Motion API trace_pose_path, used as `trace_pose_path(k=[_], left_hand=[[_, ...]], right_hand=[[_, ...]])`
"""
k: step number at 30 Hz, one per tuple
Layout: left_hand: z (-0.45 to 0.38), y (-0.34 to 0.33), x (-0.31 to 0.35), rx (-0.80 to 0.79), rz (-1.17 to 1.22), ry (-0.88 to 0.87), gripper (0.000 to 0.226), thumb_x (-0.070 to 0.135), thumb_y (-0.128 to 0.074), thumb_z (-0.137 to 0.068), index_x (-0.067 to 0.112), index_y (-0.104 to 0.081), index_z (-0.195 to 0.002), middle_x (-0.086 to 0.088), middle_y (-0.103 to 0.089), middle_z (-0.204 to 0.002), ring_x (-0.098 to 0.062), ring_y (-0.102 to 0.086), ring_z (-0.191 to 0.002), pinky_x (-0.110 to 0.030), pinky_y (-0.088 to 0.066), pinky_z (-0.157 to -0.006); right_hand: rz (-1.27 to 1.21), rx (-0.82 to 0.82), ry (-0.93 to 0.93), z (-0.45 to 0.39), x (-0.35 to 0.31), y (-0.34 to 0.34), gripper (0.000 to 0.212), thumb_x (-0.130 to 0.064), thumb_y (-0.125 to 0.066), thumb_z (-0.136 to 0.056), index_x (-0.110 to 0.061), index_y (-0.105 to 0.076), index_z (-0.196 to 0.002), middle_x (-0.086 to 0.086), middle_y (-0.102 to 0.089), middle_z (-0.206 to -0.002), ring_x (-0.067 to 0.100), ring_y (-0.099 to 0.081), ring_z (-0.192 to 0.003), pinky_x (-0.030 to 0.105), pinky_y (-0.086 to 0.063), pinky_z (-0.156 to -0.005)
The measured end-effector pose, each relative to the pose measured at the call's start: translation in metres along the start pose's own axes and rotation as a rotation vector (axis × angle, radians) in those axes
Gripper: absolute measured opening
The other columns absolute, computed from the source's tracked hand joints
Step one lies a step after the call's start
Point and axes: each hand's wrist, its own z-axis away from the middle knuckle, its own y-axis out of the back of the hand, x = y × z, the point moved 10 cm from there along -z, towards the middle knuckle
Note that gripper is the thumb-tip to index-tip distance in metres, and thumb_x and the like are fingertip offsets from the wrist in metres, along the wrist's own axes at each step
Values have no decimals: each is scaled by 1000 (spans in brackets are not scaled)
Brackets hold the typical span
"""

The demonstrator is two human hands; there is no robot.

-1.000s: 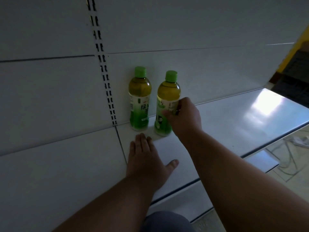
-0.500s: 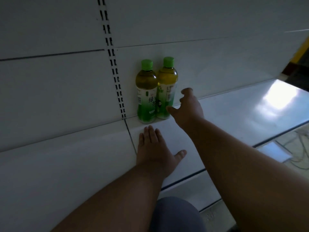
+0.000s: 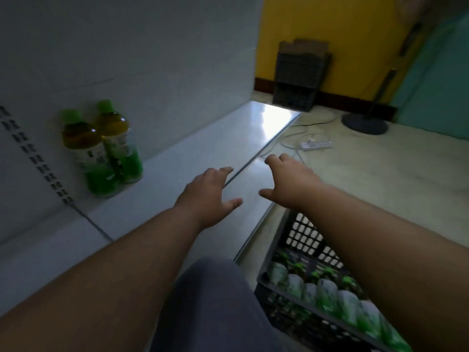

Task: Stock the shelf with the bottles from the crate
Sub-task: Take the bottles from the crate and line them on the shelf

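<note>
While two bottles (image 3: 101, 151) are standing touching at mid-left on the shelf (image 3: 177, 168), the left hand (image 3: 210, 191) and right hand (image 3: 286, 179) are hovering mid-frame, fingers spread, grasping nothing; at lower right, the crate (image 3: 302, 240) is holding more bottles.

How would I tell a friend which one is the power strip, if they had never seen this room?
Start at the yellow wall at the far end and come down to the pale floor in front of it. Just past the shelf's far corner lies the power strip, a small white bar with thin cables running to it. The fan base nearby is dark and round instead.
</note>
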Motion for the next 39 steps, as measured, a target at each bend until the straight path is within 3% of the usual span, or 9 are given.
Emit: trace_pose_path(k=[8,13,16,19,23,28,34,37,39], left_hand=[[-25,-107,135,-104,-101,-242,88,68,-61,-80,21,-32,-149,-7,-45,-144,-28,-43,-129,-45,-39,-105],[-36,-212,139,-227,-124,-273,88,70,-58,-79,21,-34,-147,-6,-46,-142,-25,-43,-128,-42,-37,-105],[-39,-269,117,-288,-179,-253,94,73,-51,-81,20,-23,-153,-6,-28,-159,-25,-25,-144,-41,-20,-116],[-44,-316,94,-353,-227,-246,100,75,-42,-85,19,-1,-157,-5,9,-165,-19,9,-150,-35,4,-114],[-53,-348,83,-392,-268,-236,104,76,-32,-86,15,21,-152,-7,34,-156,-18,30,-143,-35,11,-115],[-57,-357,80,-378,-290,-233,101,79,-12,-81,13,26,-146,-11,29,-158,-21,27,-146,-36,6,-114],[-58,-356,80,-352,-312,-261,108,80,-25,-82,9,24,-147,-14,22,-161,-22,24,-147,-35,8,-115],[-59,-357,81,-366,-333,-265,111,82,-22,-80,7,24,-147,-14,22,-161,-23,24,-147,-36,8,-117],[-60,-358,80,-394,-373,-256,114,84,-19,-77,6,26,-146,-15,25,-160,-24,27,-146,-37,9,-116]], right_hand=[[22,-92,-313,71,161,-52,67,-57,-70,-79,-23,-43,-130,9,-51,-125,33,-53,-112,45,-49,-87],[-123,-209,-476,87,238,-157,75,-60,-71,-76,-21,-43,-133,8,-51,-126,30,-54,-112,44,-50,-87],[-244,-288,-564,93,266,-235,72,-59,-74,-74,-21,-45,-129,6,-53,-124,24,-54,-103,38,-50,-77],[-342,-366,-653,94,284,-303,81,-61,-73,-75,-18,-42,-136,8,-53,-130,26,-55,-109,41,-52,-84],[-366,-414,-750,97,303,-362,90,-63,-70,-78,-13,-36,-144,15,-46,-140,33,-51,-122,43,-48,-91],[-261,-496,-834,107,322,-413,88,-67,-65,-79,-10,-39,-140,17,-52,-135,36,-51,-120,43,-50,-85],[-135,-707,-882,94,337,-442,83,-64,-76,-70,-10,-55,-130,18,-48,-134,35,-46,-119,46,-49,-91],[-299,-653,-949,93,328,-445,93,-52,-85,-64,-16,-43,-138,16,-50,-133,35,-51,-114,46,-51,-89],[-539,-564,-986,95,307,-440,99,-39,-86,-68,-28,-23,-144,10,-57,-118,27,-58,-91,39,-55,-71]])
